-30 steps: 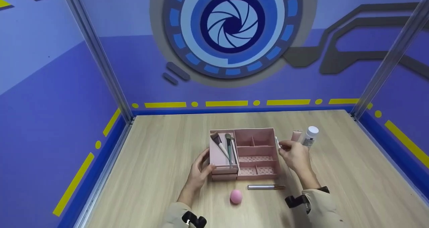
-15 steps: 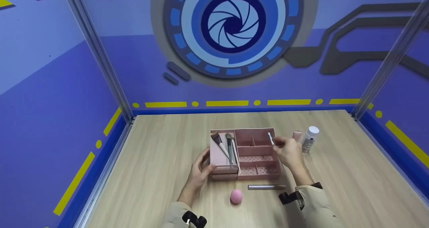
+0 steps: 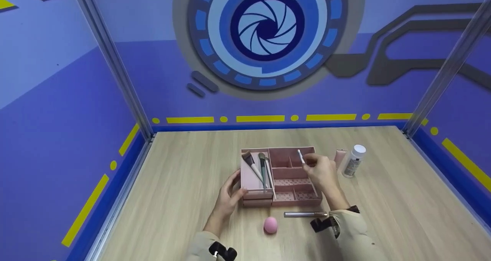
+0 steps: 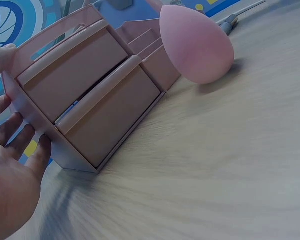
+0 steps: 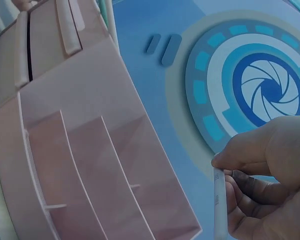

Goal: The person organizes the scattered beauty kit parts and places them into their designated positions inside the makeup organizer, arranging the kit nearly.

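A pink makeup organizer [image 3: 289,172] stands on the table, drawers at its left, compartments at its right. My left hand [image 3: 226,199] rests against its left side, thumb at the front top corner; in the left wrist view, extended fingers [image 4: 37,155] touch the side panel. Between thumb and fingers my right hand [image 3: 322,172] pinches a slim white stick [image 5: 220,205] with small print. It is held upright over the organizer's back right compartments in the head view. Several makeup brushes [image 3: 262,169] lie on top of the drawer part.
A pink egg-shaped makeup sponge [image 3: 270,225] sits in front of the organizer. Right of it lies a silver tube with a brownish end [image 3: 303,214]. A white-capped bottle [image 3: 353,162] and a small pink tube [image 3: 340,156] stand to the organizer's right.
My right hand has carried the white stick leftward, from beside the organizer's right wall to above its back compartments. My left hand and the organizer have stayed in place.
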Demonstrator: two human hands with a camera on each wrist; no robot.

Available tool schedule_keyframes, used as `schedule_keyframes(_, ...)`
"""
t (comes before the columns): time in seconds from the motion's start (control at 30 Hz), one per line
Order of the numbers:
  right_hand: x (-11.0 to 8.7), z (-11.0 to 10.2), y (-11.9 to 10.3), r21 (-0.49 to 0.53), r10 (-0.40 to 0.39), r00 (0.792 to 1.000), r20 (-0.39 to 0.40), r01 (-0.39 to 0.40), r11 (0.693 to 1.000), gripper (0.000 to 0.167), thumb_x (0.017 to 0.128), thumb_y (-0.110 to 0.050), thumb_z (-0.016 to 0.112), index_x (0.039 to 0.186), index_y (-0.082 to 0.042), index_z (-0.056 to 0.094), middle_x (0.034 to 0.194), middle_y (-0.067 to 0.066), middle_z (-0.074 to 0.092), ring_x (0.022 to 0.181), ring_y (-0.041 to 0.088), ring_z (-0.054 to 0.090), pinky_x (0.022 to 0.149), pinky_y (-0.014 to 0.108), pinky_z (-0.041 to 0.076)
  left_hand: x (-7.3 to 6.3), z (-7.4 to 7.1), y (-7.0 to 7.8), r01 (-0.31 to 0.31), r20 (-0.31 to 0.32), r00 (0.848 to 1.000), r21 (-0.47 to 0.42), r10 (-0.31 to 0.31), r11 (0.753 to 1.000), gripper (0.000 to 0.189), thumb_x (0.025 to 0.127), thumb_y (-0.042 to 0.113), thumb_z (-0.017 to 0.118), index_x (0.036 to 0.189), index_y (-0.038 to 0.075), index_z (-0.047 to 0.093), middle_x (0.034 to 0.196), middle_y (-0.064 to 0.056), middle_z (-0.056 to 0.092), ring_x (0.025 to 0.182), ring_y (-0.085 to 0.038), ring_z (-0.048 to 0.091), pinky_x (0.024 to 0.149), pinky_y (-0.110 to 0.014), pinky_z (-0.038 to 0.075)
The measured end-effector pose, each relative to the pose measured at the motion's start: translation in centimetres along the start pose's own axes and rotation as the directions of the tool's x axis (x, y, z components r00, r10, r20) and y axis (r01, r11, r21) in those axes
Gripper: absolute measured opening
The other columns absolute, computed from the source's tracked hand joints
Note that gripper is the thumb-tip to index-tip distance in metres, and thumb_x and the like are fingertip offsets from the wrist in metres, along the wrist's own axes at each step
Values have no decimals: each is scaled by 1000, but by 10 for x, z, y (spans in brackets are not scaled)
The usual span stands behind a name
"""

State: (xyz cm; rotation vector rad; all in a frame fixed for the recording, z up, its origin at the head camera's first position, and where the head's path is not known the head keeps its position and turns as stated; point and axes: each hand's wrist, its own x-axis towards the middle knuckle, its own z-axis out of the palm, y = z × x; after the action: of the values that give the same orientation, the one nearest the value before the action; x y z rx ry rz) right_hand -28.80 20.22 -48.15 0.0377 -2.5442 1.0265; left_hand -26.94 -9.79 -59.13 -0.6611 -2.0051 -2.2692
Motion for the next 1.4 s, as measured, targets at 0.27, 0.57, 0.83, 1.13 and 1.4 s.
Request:
schedule_keyframes(0.27, 2, 5, -9, 20, 1, 1000, 18, -2, 1000, 25, 76, -4, 72, 101, -4, 75, 86, 10, 74, 79, 24, 69, 76, 42, 56, -1, 2, 1, 33, 10, 999, -66, -32, 997, 66, 96, 7, 59, 151, -3, 24, 157, -25, 24, 147, -39, 18, 104, -24, 45)
schedule_keyframes(0.57, 4, 9, -17, 37, -13, 999, 30, 12, 999, 26, 76, -2, 72, 101, -2, 74, 88, 13, 74, 79, 27, 69, 76, 42, 57, 0, 2, 0, 35, -6, 999, -52, -36, 998, 65, 95, 7, 60, 151, -2, 27, 156, -24, 27, 147, -38, 20, 106, -22, 42)
schedule_keyframes(0.83, 6, 12, -25, 26, -27, 999, 20, 27, 999, 25, 75, -3, 72, 100, -4, 75, 87, 12, 74, 79, 27, 70, 76, 43, 57, 0, 2, 0, 23, -7, 1000, -33, -23, 999, 64, 95, 6, 60, 150, -3, 27, 155, -24, 28, 147, -38, 20, 106, -23, 42)
schedule_keyframes(1.13, 6, 15, -35, 41, -11, 998, 56, 9, 999, 25, 75, -5, 72, 100, -6, 75, 87, 9, 74, 79, 23, 69, 75, 39, 57, 0, 2, -1, 6, 0, 1000, -55, -6, 998, 66, 94, 4, 60, 149, -6, 26, 154, -28, 26, 145, -43, 19, 102, -26, 47)
schedule_keyframes(1.4, 7, 19, -40, 48, -47, 998, 39, 45, 998, 23, 75, -4, 71, 98, -4, 75, 84, 9, 74, 77, 23, 69, 73, 39, 58, 0, 1, 1, -6, 22, 1000, -33, 7, 999, 64, 95, 3, 57, 150, -6, 25, 154, -29, 25, 145, -44, 19, 101, -27, 49)
